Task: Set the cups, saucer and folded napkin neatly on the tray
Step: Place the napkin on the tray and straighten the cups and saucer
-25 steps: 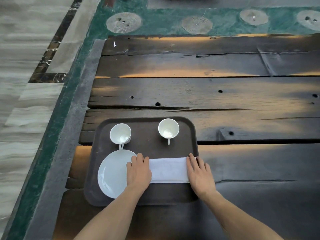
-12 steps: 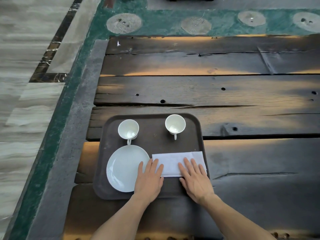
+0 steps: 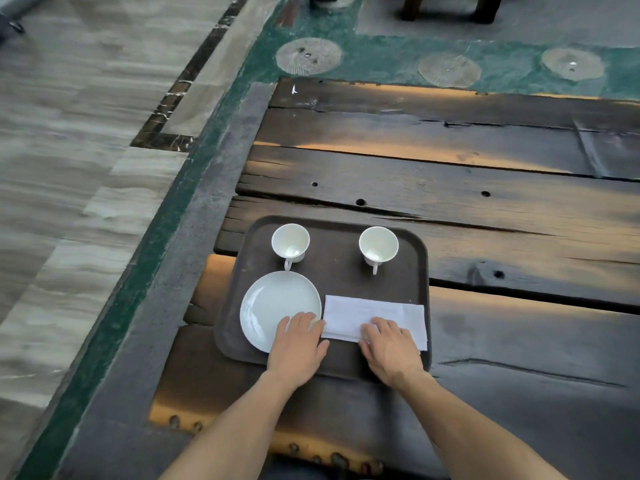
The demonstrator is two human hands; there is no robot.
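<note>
A dark brown tray (image 3: 332, 282) lies on the wooden table. Two white cups stand at its far side, one on the left (image 3: 290, 242) and one on the right (image 3: 378, 245), handles pointing toward me. A white saucer (image 3: 273, 306) lies at the tray's near left. A folded white napkin (image 3: 363, 313) lies flat to the saucer's right. My left hand (image 3: 299, 344) rests flat, fingers curled over the saucer's near right rim and the napkin's left end. My right hand (image 3: 391, 348) lies flat with fingertips on the napkin's near edge. Neither hand grips anything.
The table (image 3: 485, 188) is made of dark rough planks with gaps and holes; its left edge runs just beside the tray. Beyond it lie a green floor band (image 3: 381, 53) with round inlays and pale tiles (image 3: 86, 133). Dark chair legs (image 3: 450, 8) stand at the top.
Both hands slid back toward me off the napkin's ends to its near edge. The view shifted, so the tray sits further up and right in the frame.
</note>
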